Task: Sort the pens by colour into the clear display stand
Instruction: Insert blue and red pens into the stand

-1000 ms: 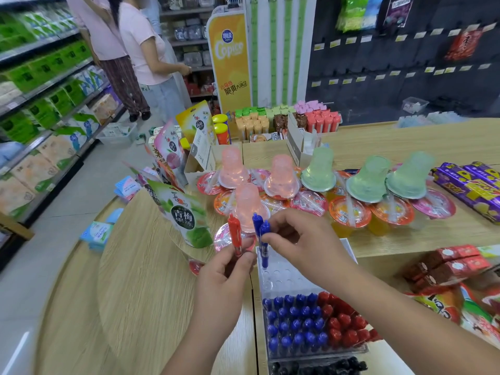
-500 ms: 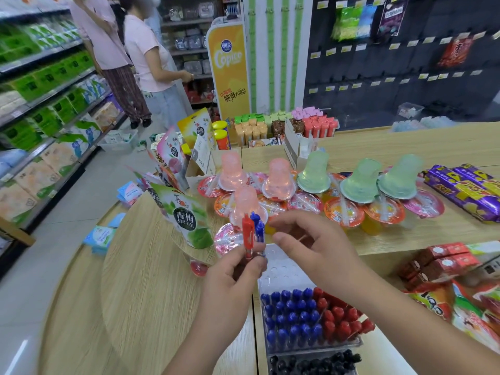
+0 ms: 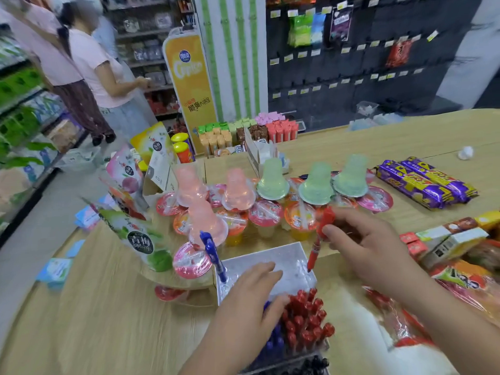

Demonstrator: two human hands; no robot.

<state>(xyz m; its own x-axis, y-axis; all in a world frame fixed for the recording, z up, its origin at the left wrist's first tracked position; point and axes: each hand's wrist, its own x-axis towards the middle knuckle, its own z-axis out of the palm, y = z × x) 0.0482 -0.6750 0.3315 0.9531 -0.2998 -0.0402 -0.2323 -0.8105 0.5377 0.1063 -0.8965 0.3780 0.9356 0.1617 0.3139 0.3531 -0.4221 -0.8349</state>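
Note:
The clear display stand (image 3: 284,262) sits on the wooden counter in front of me, its far rows bare. Red pens (image 3: 303,318) fill its near right and blue pens (image 3: 273,341) its near left, with black pens (image 3: 305,364) in a lower tier. One blue pen (image 3: 213,255) stands tilted at the stand's far left corner, apart from both hands. My left hand (image 3: 251,296) lies low over the blue rows, thumb and fingers curled; a bit of blue shows under the thumb. My right hand (image 3: 362,239) pinches a red pen (image 3: 313,253) above the stand's far right edge.
Jelly cups (image 3: 270,217) with pink and green domes crowd the counter just behind the stand. A green plum pouch (image 3: 140,239) leans at the left. Purple snack packs (image 3: 422,182) and small boxes (image 3: 446,239) lie to the right. Two people (image 3: 89,71) stand in the left aisle.
The red pen passed from my left hand to my right, which moved right with it. My left hand dropped onto the stand. One blue pen now stands in the far left corner.

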